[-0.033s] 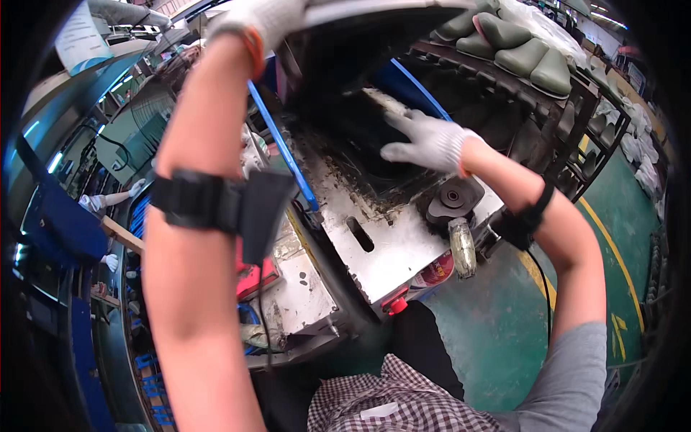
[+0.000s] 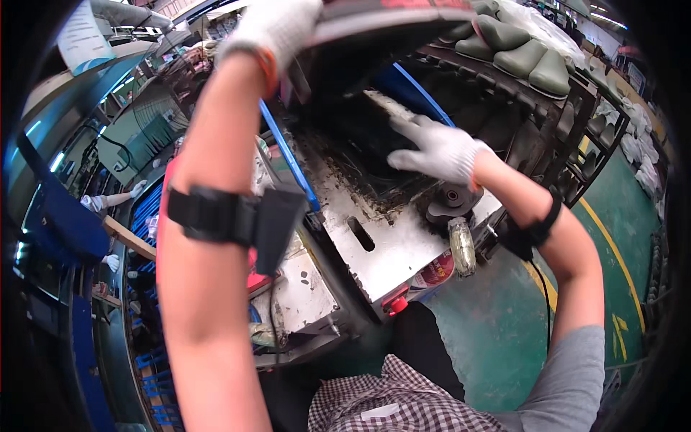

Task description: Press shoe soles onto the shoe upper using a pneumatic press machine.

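- Head view, upper part: a hinged mould lid [image 2: 403,18] is being held raised by the left hand [image 2: 277,25], gloved in white knit and closed around the lid's front rim. The lid is judged heavy and rigid, so the thick front rim is the sound place for a grip.
- Head view, centre: the right hand [image 2: 435,147], also gloved, is being laid flat with fingers spread, holding nothing, on the dark mould cavity [image 2: 360,144] under the raised lid. The cavity is judged stiff, with residue along its near edge that may be slippery.
- Head view, lower centre: the mould is being carried by a stained metal table [image 2: 392,248], with a slot cut in its plate. A red button [image 2: 394,304] is being shown at the front corner and a pale handle [image 2: 461,245] just beside the right forearm.
- Head view, edges and room: a blue hose [image 2: 288,155] is running along the left side, close to the left forearm. A rack of green foam cushions [image 2: 522,50] is crowding the far right. Open room is being left only over the green floor [image 2: 497,331], lower right.
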Action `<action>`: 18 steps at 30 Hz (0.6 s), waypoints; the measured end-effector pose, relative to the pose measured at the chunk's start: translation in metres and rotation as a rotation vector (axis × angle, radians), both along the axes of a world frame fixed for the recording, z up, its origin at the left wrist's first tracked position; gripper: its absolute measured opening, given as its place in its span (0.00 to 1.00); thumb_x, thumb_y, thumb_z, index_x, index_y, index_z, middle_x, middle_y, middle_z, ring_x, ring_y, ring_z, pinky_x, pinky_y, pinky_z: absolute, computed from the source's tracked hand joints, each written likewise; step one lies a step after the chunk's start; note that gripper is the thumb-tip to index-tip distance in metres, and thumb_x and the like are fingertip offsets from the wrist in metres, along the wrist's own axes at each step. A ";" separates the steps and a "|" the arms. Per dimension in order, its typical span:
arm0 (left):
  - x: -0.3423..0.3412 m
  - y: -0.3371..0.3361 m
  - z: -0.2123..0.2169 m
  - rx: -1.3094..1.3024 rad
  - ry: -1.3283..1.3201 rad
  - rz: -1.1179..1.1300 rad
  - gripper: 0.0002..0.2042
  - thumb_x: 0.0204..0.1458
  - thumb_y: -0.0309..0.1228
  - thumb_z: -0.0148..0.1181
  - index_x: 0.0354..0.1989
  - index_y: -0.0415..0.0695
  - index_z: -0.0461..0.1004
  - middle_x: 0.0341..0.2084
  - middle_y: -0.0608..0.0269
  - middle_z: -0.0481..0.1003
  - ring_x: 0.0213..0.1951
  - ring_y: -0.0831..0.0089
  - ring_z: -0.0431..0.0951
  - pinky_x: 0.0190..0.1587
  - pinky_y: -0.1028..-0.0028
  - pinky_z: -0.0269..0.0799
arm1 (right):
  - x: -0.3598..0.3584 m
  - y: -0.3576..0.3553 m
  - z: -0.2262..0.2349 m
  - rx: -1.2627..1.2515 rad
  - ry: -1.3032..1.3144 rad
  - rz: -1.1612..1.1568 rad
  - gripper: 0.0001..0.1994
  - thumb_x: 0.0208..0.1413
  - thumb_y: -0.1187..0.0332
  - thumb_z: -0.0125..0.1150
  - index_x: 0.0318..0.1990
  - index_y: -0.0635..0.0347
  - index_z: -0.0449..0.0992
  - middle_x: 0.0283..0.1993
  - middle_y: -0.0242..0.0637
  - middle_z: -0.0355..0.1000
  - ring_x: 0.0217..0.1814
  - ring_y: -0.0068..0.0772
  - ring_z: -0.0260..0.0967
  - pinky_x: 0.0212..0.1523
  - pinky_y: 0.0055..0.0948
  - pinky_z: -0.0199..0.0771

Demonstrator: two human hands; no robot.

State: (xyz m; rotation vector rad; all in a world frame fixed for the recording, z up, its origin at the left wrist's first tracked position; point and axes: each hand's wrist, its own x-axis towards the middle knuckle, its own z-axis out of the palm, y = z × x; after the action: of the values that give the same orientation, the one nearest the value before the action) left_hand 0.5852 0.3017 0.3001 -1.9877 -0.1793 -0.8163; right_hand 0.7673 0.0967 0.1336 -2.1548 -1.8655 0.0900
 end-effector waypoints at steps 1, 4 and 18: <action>0.009 -0.017 -0.016 -0.637 -0.169 -0.153 0.19 0.55 0.37 0.57 0.51 0.40 0.74 0.42 0.51 0.80 0.44 0.59 0.79 0.52 0.63 0.73 | -0.001 -0.029 -0.007 0.094 -0.025 0.025 0.39 0.62 0.43 0.59 0.73 0.61 0.63 0.72 0.58 0.63 0.72 0.60 0.63 0.71 0.43 0.63; 0.016 -0.076 -0.088 -1.142 -0.513 -0.398 0.31 0.56 0.37 0.55 0.69 0.37 0.67 0.53 0.40 0.79 0.54 0.55 0.81 0.60 0.63 0.72 | -0.023 -0.097 -0.028 0.236 0.006 0.098 0.34 0.59 0.52 0.65 0.68 0.63 0.68 0.63 0.54 0.69 0.67 0.57 0.67 0.71 0.46 0.65; 0.010 -0.154 -0.302 -0.986 -0.515 0.094 0.36 0.50 0.27 0.55 0.72 0.35 0.59 0.62 0.39 0.71 0.56 0.45 0.75 0.61 0.52 0.71 | -0.043 -0.162 -0.100 0.819 -0.248 0.184 0.16 0.43 0.80 0.61 0.42 0.52 0.80 0.44 0.39 0.77 0.54 0.51 0.76 0.58 0.50 0.74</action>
State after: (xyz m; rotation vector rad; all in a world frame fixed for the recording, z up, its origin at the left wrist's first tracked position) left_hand 0.5952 0.1473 -0.0023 -2.5635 -1.1486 -1.3226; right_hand 0.7246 -0.0650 0.0331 -1.4679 -1.7709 -0.7918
